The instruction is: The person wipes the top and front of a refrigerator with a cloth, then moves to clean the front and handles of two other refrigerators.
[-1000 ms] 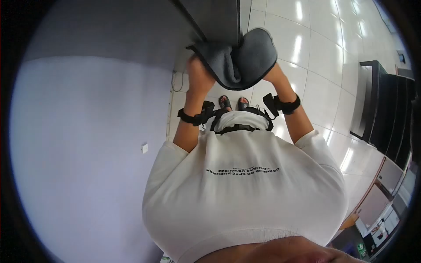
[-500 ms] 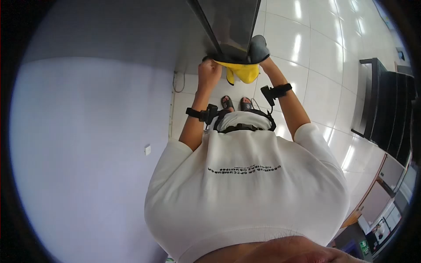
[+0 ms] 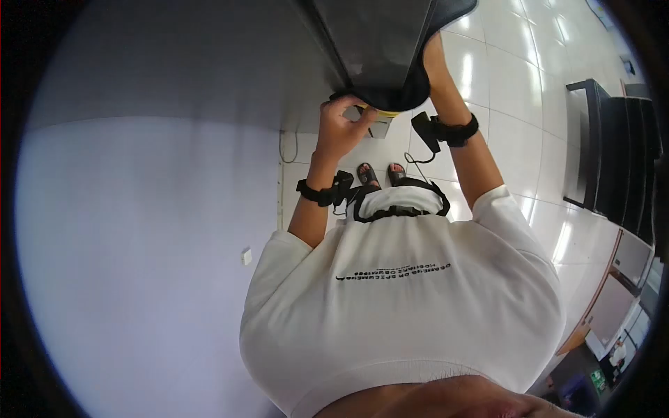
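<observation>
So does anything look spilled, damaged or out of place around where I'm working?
Nothing looks spilled or damaged. The one untidy detail is the thin cable curving loosely beside the wall. The left hand grips the cloth, bent around the near edge of the dark panel; that looks like ordinary handling.

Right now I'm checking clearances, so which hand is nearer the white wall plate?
Left. The left hand is above and right of the white wall plate in the picture, at the cloth; the right hand, partly hidden, is higher and farther right.
</observation>
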The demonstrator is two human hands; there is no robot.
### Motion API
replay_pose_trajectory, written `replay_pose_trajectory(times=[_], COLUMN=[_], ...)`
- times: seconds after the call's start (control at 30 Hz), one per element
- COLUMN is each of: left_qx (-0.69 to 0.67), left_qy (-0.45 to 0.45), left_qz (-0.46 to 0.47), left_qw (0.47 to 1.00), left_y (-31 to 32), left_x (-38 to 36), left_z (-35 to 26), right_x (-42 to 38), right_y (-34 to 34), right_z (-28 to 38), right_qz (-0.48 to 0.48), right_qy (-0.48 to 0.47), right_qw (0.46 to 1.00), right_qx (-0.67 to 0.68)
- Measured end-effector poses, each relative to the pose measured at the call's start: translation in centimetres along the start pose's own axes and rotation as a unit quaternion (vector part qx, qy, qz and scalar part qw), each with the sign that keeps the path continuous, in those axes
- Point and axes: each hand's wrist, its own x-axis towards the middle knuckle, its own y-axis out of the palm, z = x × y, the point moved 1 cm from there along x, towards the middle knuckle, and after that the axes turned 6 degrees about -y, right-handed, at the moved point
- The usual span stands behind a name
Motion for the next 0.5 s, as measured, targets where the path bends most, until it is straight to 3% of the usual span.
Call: replay_pose_trajectory(times=[0.07,0.1,0.13,0.2,0.27,0.33,0.4,0.47,0.5], left_qx=[0.041,0.041,0.050,0.062,0.160,0.124,0.089,0.094,0.085], left_qy=[-0.062,-0.065,-0.105,-0.144,-0.153,-0.215,-0.268,-0.291,-0.293], left_qz=[0.004,-0.001,-0.009,-0.031,-0.024,-0.034,-0.062,-0.077,-0.089], left_qw=[0.997,0.997,0.993,0.987,0.975,0.968,0.957,0.949,0.948], left_y=[0.4,0.9,1.3,2.4,4.0,6.1,6.1,6.0,5.6], left_x=[-0.7,-1.0,-1.7,-3.6,-5.2,-5.8,-5.9,-5.7,-6.1], left_z=[1.3,1.8,2.4,5.2,8.5,8.1,8.3,8.1,8.8], right_x=[-0.5,-2.8,-5.8,-8.4,-14.2,-18.1,-20.7,-19.7,-19.3], right_y=[-0.1,-0.9,-0.3,0.5,0.5,0.1,1.0,1.0,1.4], right_z=[-1.6,-3.1,-5.8,-4.5,-7.1,-8.0,-10.2,-9.7,-9.3], right_qz=[-0.022,0.063,0.054,-0.052,-0.039,-0.011,0.056,0.099,0.162], right_qy=[0.053,0.130,0.249,0.493,0.548,0.653,0.696,0.718,0.585], right_qw=[0.997,0.989,0.967,0.849,0.795,0.716,0.669,0.654,0.786], right_qx=[0.050,-0.030,0.026,0.182,0.258,0.247,0.254,0.216,0.114])
